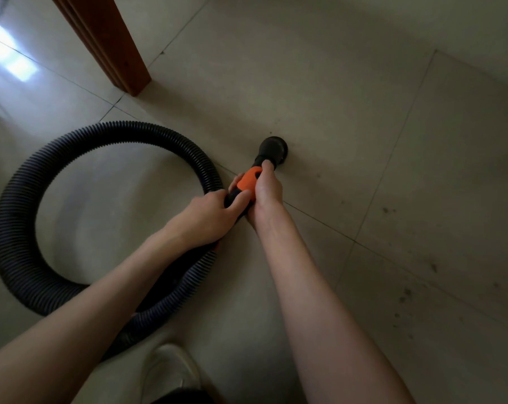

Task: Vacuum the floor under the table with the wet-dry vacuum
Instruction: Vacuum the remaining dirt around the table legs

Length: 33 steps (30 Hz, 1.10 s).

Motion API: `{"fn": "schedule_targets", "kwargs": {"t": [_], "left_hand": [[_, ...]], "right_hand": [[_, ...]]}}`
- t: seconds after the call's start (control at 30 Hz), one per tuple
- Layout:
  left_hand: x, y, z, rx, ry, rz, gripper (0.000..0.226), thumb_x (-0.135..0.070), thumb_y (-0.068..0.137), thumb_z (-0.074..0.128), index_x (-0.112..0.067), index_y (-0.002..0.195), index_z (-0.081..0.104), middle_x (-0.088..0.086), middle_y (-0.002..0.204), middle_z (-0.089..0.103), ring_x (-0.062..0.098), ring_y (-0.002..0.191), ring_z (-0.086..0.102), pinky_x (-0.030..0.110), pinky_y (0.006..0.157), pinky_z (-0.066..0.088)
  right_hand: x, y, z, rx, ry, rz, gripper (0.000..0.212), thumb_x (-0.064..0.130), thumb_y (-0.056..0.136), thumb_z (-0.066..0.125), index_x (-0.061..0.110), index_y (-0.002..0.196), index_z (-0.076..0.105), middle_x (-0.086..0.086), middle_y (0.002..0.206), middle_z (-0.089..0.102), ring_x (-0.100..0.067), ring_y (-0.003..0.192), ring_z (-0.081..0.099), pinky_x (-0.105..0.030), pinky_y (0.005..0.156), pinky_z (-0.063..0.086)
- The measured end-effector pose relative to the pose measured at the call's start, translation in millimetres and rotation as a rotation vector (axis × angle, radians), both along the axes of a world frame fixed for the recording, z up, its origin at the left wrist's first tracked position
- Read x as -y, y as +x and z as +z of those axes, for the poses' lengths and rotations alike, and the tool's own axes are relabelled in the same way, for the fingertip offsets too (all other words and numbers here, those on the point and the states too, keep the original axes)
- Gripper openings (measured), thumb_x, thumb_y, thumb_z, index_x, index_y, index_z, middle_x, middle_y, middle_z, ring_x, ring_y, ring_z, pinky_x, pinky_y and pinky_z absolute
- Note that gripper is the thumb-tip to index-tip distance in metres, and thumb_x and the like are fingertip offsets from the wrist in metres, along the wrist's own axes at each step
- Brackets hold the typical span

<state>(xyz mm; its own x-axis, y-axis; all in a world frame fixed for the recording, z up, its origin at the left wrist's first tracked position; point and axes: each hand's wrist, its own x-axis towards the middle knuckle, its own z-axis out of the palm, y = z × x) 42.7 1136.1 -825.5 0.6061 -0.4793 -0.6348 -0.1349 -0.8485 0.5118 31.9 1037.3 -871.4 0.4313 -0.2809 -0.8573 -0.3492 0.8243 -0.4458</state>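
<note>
**Inspector:** Vacuum hose (19,217), black and ribbed, lies on the tiled floor (363,91) in one wide loop at the left side of the view. Its near run passes under the person's left forearm. The loop's far end comes round to an orange-and-black handle piece (248,182).

**Clerk:** And the working end?

**Inspector:** A round black nozzle (273,148) sits at the tip of that handle, mouth down at the floor, just beyond a grout line that crosses beneath the hands. Whether it touches the tile I cannot tell.

**Clerk:** The hands?

**Inspector:** Left hand (209,217) grips the black part of the hose end just behind the orange section, fingers curled over it. Right hand (265,189) is wrapped round the handle farther forward, with a fingertip reaching to the neck of the nozzle. The two hands touch each other.

**Clerk:** Surroundings?

**Inspector:** A brown wooden table leg (112,45) stands on the floor beyond the loop, towards the upper left, well apart from the nozzle. Dark specks of dirt (406,295) are scattered over the tiles at the right side. A pale shoe (171,371) shows at the bottom edge. Bright glare marks the floor at the upper left corner.
</note>
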Motion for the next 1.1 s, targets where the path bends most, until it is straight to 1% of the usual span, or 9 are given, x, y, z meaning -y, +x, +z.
{"fn": "schedule_targets", "kwargs": {"t": [0.2, 0.33, 0.43, 0.6, 0.77, 0.87, 0.93, 1.0, 1.1], "left_hand": [[6.8, 11.7, -5.8, 0.026, 0.002, 0.035, 0.052, -0.06, 0.092, 0.03, -0.015, 0.087, 0.055, 0.004, 0.07, 0.059, 0.015, 0.06, 0.057, 0.026, 0.06, 0.047], [13.1, 21.0, -8.8, 0.058, 0.008, 0.075, 0.053, -0.06, 0.093, 0.03, -0.014, 0.084, 0.056, 0.005, 0.071, 0.059, 0.015, 0.061, 0.057, 0.024, 0.055, 0.044], [21.9, 31.0, -9.6, 0.083, 0.021, 0.07, 0.052, -0.06, 0.093, 0.03, -0.016, 0.08, 0.054, 0.005, 0.071, 0.059, 0.015, 0.06, 0.056, 0.024, 0.054, 0.042], [40.0, 46.3, -10.1, 0.105, 0.032, 0.034, 0.054, -0.061, 0.093, 0.028, -0.015, 0.079, 0.053, 0.006, 0.072, 0.059, 0.015, 0.06, 0.056, 0.023, 0.053, 0.041], [54.8, 55.4, -9.2, 0.122, 0.032, 0.006, 0.057, -0.06, 0.094, 0.027, -0.012, 0.087, 0.056, 0.004, 0.07, 0.057, 0.013, 0.059, 0.054, 0.021, 0.051, 0.038], [50.1, 55.4, -6.5, 0.089, 0.024, 0.008, 0.055, -0.06, 0.094, 0.027, -0.012, 0.086, 0.055, 0.005, 0.071, 0.059, 0.014, 0.058, 0.055, 0.022, 0.055, 0.045], [41.0, 51.3, -6.4, 0.029, 0.004, 0.034, 0.055, -0.059, 0.093, 0.028, -0.011, 0.089, 0.055, 0.01, 0.075, 0.063, 0.018, 0.058, 0.058, 0.031, 0.065, 0.053], [30.6, 45.5, -6.4, 0.003, 0.003, 0.057, 0.055, -0.059, 0.092, 0.029, -0.011, 0.091, 0.055, 0.013, 0.08, 0.065, 0.02, 0.061, 0.059, 0.037, 0.073, 0.055], [16.6, 36.8, -4.0, -0.014, -0.002, 0.093, 0.051, -0.059, 0.092, 0.031, -0.014, 0.087, 0.055, 0.009, 0.075, 0.064, 0.017, 0.057, 0.059, 0.032, 0.065, 0.055]], "right_hand": [[7.5, 17.1, -0.7, 0.045, 0.017, 0.009, 0.037, 0.038, 0.1, 0.039, 0.003, 0.09, 0.046, -0.009, 0.067, 0.049, -0.02, 0.054, 0.05, -0.028, 0.054, 0.046], [12.7, 32.9, -1.0, 0.052, 0.005, 0.044, 0.034, 0.038, 0.099, 0.04, 0.004, 0.102, 0.044, -0.01, 0.068, 0.049, -0.021, 0.054, 0.049, -0.026, 0.051, 0.045], [19.4, 43.0, -2.6, 0.06, -0.032, 0.04, 0.032, 0.036, 0.099, 0.04, 0.005, 0.103, 0.044, -0.01, 0.065, 0.049, -0.021, 0.052, 0.049, -0.025, 0.05, 0.044], [34.7, 56.6, 3.8, 0.064, -0.044, -0.027, 0.032, 0.031, 0.099, 0.041, 0.007, 0.078, 0.043, -0.009, 0.06, 0.045, -0.021, 0.048, 0.046, -0.028, 0.049, 0.04], [48.8, 63.7, 7.9, 0.051, -0.03, -0.071, 0.034, 0.032, 0.099, 0.043, 0.006, 0.077, 0.044, -0.008, 0.06, 0.045, -0.019, 0.048, 0.045, -0.029, 0.049, 0.039], [43.9, 63.3, 6.7, 0.036, -0.034, -0.027, 0.032, 0.034, 0.099, 0.042, 0.005, 0.088, 0.047, -0.009, 0.061, 0.048, -0.02, 0.049, 0.047, -0.028, 0.05, 0.042], [34.9, 59.6, 5.0, 0.042, -0.034, 0.004, 0.03, 0.035, 0.098, 0.041, 0.006, 0.101, 0.045, -0.01, 0.061, 0.049, -0.021, 0.049, 0.048, -0.028, 0.05, 0.043], [26.2, 53.0, 5.1, 0.057, -0.019, 0.028, 0.031, 0.034, 0.099, 0.04, 0.005, 0.106, 0.046, -0.01, 0.062, 0.05, -0.02, 0.05, 0.05, -0.03, 0.051, 0.045], [14.5, 42.7, 5.8, 0.045, -0.028, 0.086, 0.044, 0.035, 0.1, 0.037, -0.001, 0.121, 0.049, -0.01, 0.065, 0.052, -0.019, 0.052, 0.052, -0.027, 0.051, 0.047]]}}
